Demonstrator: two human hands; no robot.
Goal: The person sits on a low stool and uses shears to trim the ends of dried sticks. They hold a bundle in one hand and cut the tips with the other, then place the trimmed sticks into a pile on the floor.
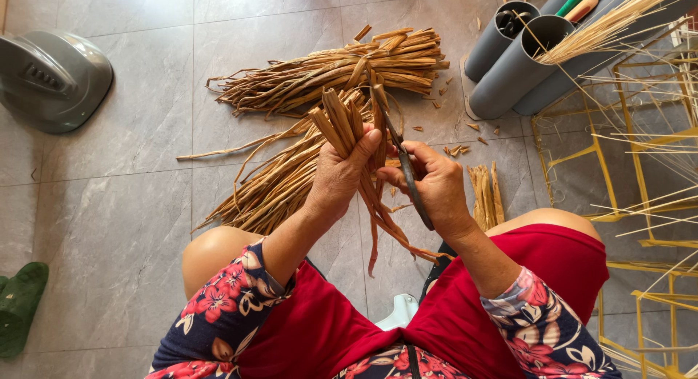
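Left hand point(340, 177): grip closed tight round a bunch point(347, 124) of dried brown reed strips, cut ends pointing up and away, tails hanging down between the knees. Right hand point(435, 190): grip closed on scissors point(404, 168), fingers through the handles, dark blades running up against the bunch just right of the left thumb. Blade gap: can't tell, strips in the way.

Landmark = the held bunch.

- Beyond it, on the floor point(116, 226): two loose piles of the same strips, far pile point(334, 72) above the bunch, near pile point(273, 186) fanning out to its left and touching the left wrist area.
- Just right of it, past the right hand: one small stack of short cut pieces point(485, 196), lying flat. Scattered offcuts between that and the far pile.
- Upper right of it: three grey tubes point(512, 70) lying side by side. One holds a sheaf of pale straws point(607, 22) sticking out of its mouth; another has dark handles in its mouth; contents of the third not visible.
- Far right: yellow wire frames point(640, 175), count unclear, thin pale straws lying across them.
- Far upper left: one grey fan base point(51, 77).
- Far lower left: one green slipper point(18, 306).
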